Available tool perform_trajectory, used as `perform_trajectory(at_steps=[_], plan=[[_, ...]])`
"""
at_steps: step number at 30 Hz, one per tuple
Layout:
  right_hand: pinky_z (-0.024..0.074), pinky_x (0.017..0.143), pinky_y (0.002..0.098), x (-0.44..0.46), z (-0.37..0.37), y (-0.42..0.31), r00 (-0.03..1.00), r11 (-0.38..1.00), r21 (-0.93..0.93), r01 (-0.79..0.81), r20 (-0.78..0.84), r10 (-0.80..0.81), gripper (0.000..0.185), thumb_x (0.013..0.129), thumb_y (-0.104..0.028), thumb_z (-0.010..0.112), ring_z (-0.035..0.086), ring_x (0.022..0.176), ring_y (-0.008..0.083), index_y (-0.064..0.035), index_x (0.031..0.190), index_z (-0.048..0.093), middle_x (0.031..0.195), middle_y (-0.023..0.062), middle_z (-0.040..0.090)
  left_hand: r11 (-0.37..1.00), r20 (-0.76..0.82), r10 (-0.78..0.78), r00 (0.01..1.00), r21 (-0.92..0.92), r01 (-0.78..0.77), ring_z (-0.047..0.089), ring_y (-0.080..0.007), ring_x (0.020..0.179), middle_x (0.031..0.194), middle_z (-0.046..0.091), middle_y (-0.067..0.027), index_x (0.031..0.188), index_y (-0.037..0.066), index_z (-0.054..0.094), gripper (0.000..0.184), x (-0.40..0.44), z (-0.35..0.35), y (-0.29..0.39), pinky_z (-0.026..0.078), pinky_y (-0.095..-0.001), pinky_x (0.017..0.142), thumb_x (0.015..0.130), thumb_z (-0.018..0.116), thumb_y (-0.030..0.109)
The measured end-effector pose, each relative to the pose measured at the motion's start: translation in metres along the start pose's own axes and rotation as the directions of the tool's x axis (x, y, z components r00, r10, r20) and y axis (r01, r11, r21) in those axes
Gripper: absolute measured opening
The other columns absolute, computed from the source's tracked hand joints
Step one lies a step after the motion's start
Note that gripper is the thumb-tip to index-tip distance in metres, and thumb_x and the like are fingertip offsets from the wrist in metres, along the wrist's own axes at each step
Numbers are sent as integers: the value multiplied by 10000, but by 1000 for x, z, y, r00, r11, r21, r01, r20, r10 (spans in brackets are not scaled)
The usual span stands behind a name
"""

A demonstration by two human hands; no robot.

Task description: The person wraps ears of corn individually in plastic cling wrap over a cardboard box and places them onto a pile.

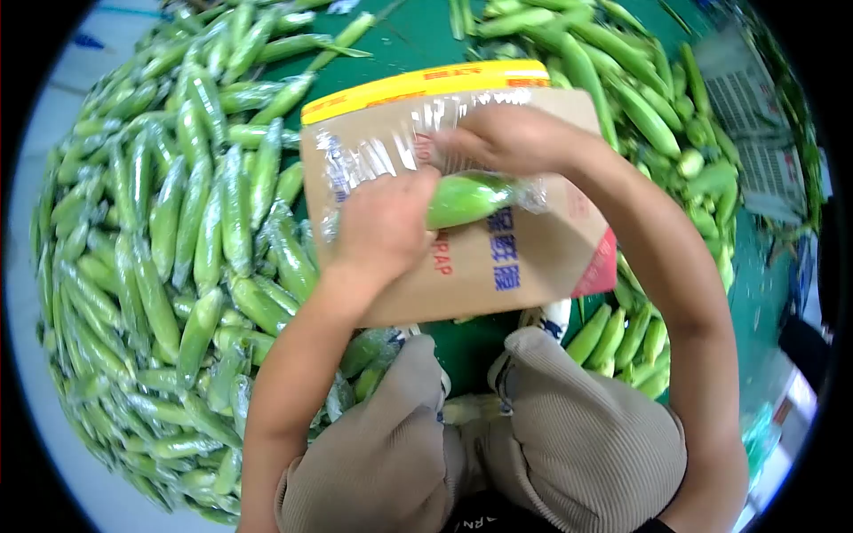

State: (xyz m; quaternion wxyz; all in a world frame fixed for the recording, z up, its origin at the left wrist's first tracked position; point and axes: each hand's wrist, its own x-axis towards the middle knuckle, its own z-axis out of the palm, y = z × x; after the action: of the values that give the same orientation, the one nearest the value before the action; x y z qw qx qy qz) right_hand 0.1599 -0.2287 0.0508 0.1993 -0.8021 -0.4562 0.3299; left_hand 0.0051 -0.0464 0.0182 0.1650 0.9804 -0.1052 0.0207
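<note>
Over a cardboard box [569,258] with a yellow strip along its far edge, my left hand [386,222] is closed around a green corn cob [466,200] in its husk. Clear plastic film [364,147] lies across the box top and clings about the cob's right end. Just beyond the cob, my right hand [498,138] is bent inward over the film; its fingers are smeared by motion, so what they hold cannot be made out.
Many film-wrapped cobs [191,222] are heaped at the left. Cobs without visible film [640,115] lie at the back right, with several more [622,342] near my right knee. A printed sack [746,115] stands at the far right.
</note>
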Motion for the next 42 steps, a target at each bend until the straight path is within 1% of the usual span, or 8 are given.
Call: perform_trajectory(at_steps=[9, 13, 17, 19, 26, 31, 35, 42], plan=[[128, 1309, 585, 32, 87, 20, 925, 870, -447, 210, -197, -325, 685, 1043, -550, 532, 185, 1632, 226, -257, 1646, 393, 1728, -42, 328, 964, 682, 77, 728, -237, 120, 707, -457, 922, 953, 732, -238, 1060, 60, 652, 393, -48, -23, 38, 570, -505, 861, 755, 771, 278], [242, 1281, 554, 20, 113, 15, 836, 781, -587, 214, -303, -457, 716, 1023, -526, 579, 311, 1580, 308, -159, 1618, 427, 1675, 84, 406, 781, 824, 555, 113, -563, 270, 681, -383, 1128, 1126, 712, -226, 1288, 51, 637, 614, -117, 12, 56, 525, -454, 1005, 738, 808, 264], [515, 975, 492, -114, 162, -69, 931, 897, 250, 364, -75, -357, 707, 903, -538, 768, 609, 1194, 420, -47, 1366, 560, 1270, 215, 600, 582, 733, 574, 366, -679, 447, 531, -331, 1368, 1423, 570, -197, 1490, 14, 503, 830, -131, 4, 23, 436, -411, 1125, 750, 835, 191], [525, 949, 449, -130, 171, -76, 819, 763, 609, -215, 538, -198, 648, 913, -463, 806, 645, 1107, 372, -43, 1339, 555, 1156, 185, 644, 582, 730, 529, 433, -683, 441, 601, -347, 1287, 1319, 643, -200, 1494, 19, 525, 832, -122, -30, 13, 473, -406, 1085, 746, 848, 191], [552, 858, 359, -98, 209, -80, 958, 379, 910, 171, -63, -281, 577, 881, -207, 836, 638, 1008, 173, -53, 1346, 530, 1142, 106, 677, 668, 62, -360, 931, -680, 304, 691, -283, 910, 1019, 739, -144, 1169, 26, 724, 383, -152, -97, -34, 518, -436, 1006, 880, 765, 273], [488, 1078, 412, -52, 177, -132, 963, 387, 897, 214, -261, 70, 948, 804, -188, 852, 579, 1285, 353, -52, 1598, 351, 1410, 233, 566, -223, -59, -588, 807, -947, -232, 643, -221, 1031, 1121, 628, -64, 1485, 100, 448, 447, -126, -60, -38, 544, -447, 949, 1085, 569, 257], [429, 1152, 429, -89, 140, -51, 742, 738, 551, 389, -662, 104, 630, 885, -219, 792, 512, 1362, 316, -80, 1456, 565, 1447, 179, 551, 392, -140, -835, 532, -830, 398, 627, -264, 1152, 1286, 634, -133, 1553, 13, 404, 651, -126, -87, -95, 491, -437, 1055, 1030, 690, 273], [501, 1046, 499, -296, 191, 223, 382, 556, 184, -811, -553, 741, 590, 883, -361, 800, 608, 1217, 423, -17, 1326, 618, 1284, 238, 642, 877, -621, -423, 659, -98, 471, 534, -332, 1315, 1396, 585, -171, 1388, 7, 591, 553, -130, -8, -112, 382, -458, 1175, 867, 773, 45]])
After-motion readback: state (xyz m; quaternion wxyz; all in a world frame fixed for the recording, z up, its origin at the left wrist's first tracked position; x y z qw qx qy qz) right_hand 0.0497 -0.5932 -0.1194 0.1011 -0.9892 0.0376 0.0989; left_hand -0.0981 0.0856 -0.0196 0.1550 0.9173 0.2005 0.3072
